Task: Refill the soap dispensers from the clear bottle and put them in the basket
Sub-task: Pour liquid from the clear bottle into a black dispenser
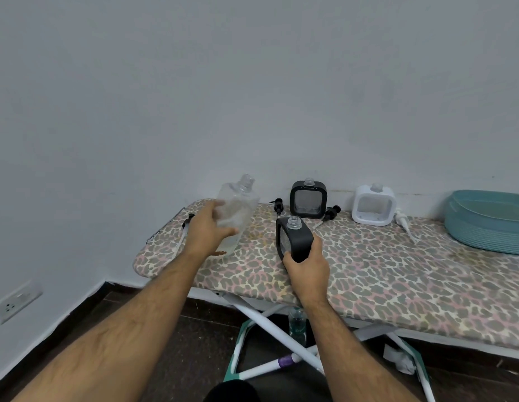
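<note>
My left hand (pixel 207 229) grips the clear bottle (pixel 239 208), which is uncapped and tilted to the right over the left end of the ironing board (pixel 368 274). My right hand (pixel 306 266) holds a black soap dispenser (pixel 294 237) by its lower side; its clear neck is open and points up. A second black dispenser (pixel 308 200) and a white dispenser (pixel 372 204) stand uncapped by the wall. The teal basket (pixel 487 221) sits at the far right.
Two black pump heads (pixel 278 205) (pixel 330 213) lie beside the far black dispenser, a white pump (pixel 404 221) lies right of the white one, and another pump (pixel 186 224) lies at the board's left end. Under the board stand its legs and a small bottle (pixel 297 324).
</note>
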Available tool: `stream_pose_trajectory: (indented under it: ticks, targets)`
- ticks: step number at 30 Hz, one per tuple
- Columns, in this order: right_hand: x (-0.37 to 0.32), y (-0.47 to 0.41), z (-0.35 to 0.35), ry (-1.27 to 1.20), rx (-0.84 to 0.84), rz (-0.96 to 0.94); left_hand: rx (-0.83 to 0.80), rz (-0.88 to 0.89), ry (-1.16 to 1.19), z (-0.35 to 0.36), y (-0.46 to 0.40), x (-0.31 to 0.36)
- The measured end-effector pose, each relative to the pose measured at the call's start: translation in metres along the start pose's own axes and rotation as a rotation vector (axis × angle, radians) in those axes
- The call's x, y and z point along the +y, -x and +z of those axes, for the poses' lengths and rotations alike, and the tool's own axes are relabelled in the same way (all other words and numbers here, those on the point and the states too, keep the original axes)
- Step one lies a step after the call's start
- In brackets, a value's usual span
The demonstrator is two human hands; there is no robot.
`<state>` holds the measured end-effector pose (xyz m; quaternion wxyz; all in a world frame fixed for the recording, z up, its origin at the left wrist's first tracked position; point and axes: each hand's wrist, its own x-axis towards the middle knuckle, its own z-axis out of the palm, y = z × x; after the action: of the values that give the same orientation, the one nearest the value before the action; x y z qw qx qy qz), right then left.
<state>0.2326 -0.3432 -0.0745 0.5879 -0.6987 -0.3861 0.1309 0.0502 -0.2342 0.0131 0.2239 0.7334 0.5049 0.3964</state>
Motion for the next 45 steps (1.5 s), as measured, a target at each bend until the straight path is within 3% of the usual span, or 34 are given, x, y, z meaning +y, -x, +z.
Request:
stream_pose_trajectory:
  ticks: [6,10,35,40,45]
  targets:
    - [0.001,-0.001,0.0,0.001,0.003,-0.002,0.059,-0.192,0.366,-0.004,-0.009,-0.029]
    - [0.002,-0.002,0.001,-0.001,0.01,-0.004,0.069,-0.231,0.453,0.0,-0.014,-0.042]
    - [0.0,-0.001,0.0,0.022,0.011,-0.016,-0.164,-0.192,0.356,-0.014,-0.025,-0.048]
    - [0.001,-0.002,0.001,0.029,0.014,-0.026,-0.137,-0.173,0.351,-0.013,-0.02,-0.049]
    - [0.002,-0.002,0.001,0.036,0.018,-0.025,-0.007,-0.1,0.281,-0.006,-0.008,-0.054]
